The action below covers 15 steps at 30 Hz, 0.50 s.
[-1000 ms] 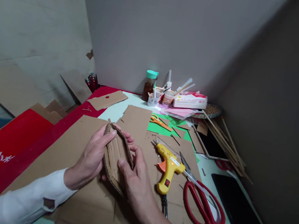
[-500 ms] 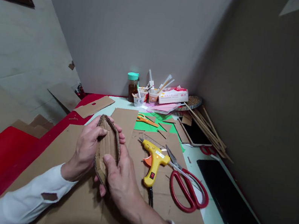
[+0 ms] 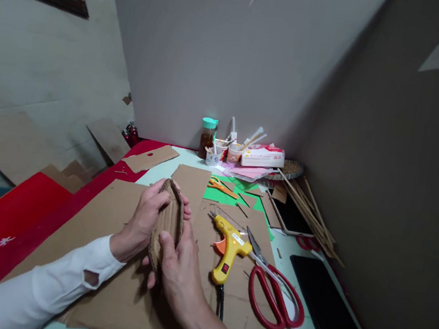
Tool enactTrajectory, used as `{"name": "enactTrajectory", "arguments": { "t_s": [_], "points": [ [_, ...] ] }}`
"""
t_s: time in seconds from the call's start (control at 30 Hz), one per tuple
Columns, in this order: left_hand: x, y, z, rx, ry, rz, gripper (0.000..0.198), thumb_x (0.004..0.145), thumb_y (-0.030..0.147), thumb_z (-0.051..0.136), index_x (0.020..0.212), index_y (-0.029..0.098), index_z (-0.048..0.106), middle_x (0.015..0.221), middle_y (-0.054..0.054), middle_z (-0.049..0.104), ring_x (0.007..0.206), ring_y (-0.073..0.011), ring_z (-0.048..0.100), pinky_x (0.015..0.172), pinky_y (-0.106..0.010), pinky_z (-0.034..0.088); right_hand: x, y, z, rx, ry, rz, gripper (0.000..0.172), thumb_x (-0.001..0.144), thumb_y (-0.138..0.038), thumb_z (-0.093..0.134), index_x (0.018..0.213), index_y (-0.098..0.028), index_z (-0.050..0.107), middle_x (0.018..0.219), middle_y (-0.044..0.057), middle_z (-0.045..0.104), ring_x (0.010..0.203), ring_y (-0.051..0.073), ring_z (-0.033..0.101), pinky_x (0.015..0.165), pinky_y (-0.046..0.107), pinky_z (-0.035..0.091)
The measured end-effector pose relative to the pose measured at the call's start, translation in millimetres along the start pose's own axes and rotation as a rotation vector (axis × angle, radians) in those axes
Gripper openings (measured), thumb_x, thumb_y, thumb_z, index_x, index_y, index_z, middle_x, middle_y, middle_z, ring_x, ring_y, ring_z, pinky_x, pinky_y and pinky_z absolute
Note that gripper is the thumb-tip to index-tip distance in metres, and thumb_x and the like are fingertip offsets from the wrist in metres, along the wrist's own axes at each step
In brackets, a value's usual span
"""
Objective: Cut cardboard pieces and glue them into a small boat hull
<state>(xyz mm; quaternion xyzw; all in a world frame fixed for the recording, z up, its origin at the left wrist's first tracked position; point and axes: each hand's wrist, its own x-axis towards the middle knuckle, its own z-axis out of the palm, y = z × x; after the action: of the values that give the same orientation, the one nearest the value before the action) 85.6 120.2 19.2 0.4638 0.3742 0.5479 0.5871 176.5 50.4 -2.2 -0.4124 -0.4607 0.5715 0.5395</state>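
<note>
Between my hands is a long, shallow cardboard tray [image 3: 169, 218] with raised walls, tilted so that I look into it. My left hand [image 3: 143, 218] is closed on its left wall, with the thumb over the upper rim. My right hand [image 3: 176, 255] grips the right wall; its thumb presses on the inside and the other fingers wrap behind. The underside is hidden by my fingers. To the right of my right hand lies a yellow glue gun [image 3: 231, 248] with an orange trigger. Large red-handled scissors [image 3: 275, 297] lie beside it.
Cardboard sheets [image 3: 103, 257] cover the table under my hands. Orange scissors [image 3: 222, 187] and small cardboard pieces rest on a green sheet [image 3: 231, 195]. Behind stand a jar [image 3: 207, 143], cups and a tissue pack [image 3: 262, 158]. Wooden sticks [image 3: 312, 211] and a black slab [image 3: 329, 312] are on the right.
The whole view has shifted, so the table and my hands appear further right and slightly lower. Both hands keep their grip on the cardboard tray.
</note>
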Motion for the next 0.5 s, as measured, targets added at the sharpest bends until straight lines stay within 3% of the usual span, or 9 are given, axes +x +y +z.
{"name": "enactTrajectory", "arguments": {
  "t_s": [0.07, 0.17, 0.23, 0.37, 0.5],
  "points": [
    [3, 2, -8.1, 0.021, -0.035, -0.028, 0.019, 0.069, 0.015, 0.055, 0.088, 0.02, 0.059, 0.077, -0.002, 0.075, 0.068, -0.0222, 0.073, 0.062, -0.034, 0.06, -2, 2, 1, 0.026, -0.082, 0.09, 0.079, 0.094, -0.039, 0.054, 0.16, -0.025, 0.014, 0.125, 0.016, 0.066, 0.063, 0.02, 0.073, 0.042, 0.029, 0.057],
    [11, 8, -25.5, 0.065, -0.09, -0.068, 0.018, 0.068, 0.014, 0.057, 0.085, 0.017, 0.063, 0.079, -0.006, 0.073, 0.073, -0.0241, 0.072, 0.068, -0.04, 0.061, -7, 1, -3, -0.052, -0.181, 0.09, 0.06, 0.095, -0.039, 0.055, 0.15, -0.02, 0.038, 0.124, 0.016, 0.068, 0.082, 0.025, 0.075, 0.055, 0.034, 0.063],
    [17, 10, -38.3, 0.121, -0.11, -0.09, 0.012, 0.076, 0.017, 0.059, 0.087, 0.015, 0.065, 0.082, -0.007, 0.072, 0.075, -0.0228, 0.071, 0.072, -0.041, 0.061, -12, -2, -9, -0.201, -0.205, 0.037, 0.048, 0.096, -0.04, 0.054, 0.138, -0.016, 0.051, 0.122, 0.017, 0.069, 0.1, 0.029, 0.072, 0.071, 0.039, 0.064],
    [28, 4, -61.0, 0.305, -0.075, -0.081, 0.025, 0.094, 0.032, 0.063, 0.112, 0.015, 0.065, 0.108, -0.008, 0.07, 0.09, -0.0219, 0.069, 0.079, -0.042, 0.059, -20, -13, -33, -0.379, -0.116, -0.024, 0.042, 0.098, -0.047, 0.053, 0.129, -0.019, 0.058, 0.125, 0.015, 0.068, 0.115, 0.03, 0.066, 0.09, 0.044, 0.058],
    [37, 2, -80.5, 0.5, 0.021, 0.029, 0.037, 0.094, 0.034, 0.064, 0.127, 0.018, 0.06, 0.13, -0.011, 0.063, 0.111, -0.0277, 0.064, 0.092, -0.05, 0.053, -22, -22, -61, -0.351, -0.003, -0.046, 0.04, 0.096, -0.053, 0.053, 0.116, -0.02, 0.063, 0.12, 0.013, 0.07, 0.106, 0.026, 0.07, 0.082, 0.036, 0.06]
  ]
}}
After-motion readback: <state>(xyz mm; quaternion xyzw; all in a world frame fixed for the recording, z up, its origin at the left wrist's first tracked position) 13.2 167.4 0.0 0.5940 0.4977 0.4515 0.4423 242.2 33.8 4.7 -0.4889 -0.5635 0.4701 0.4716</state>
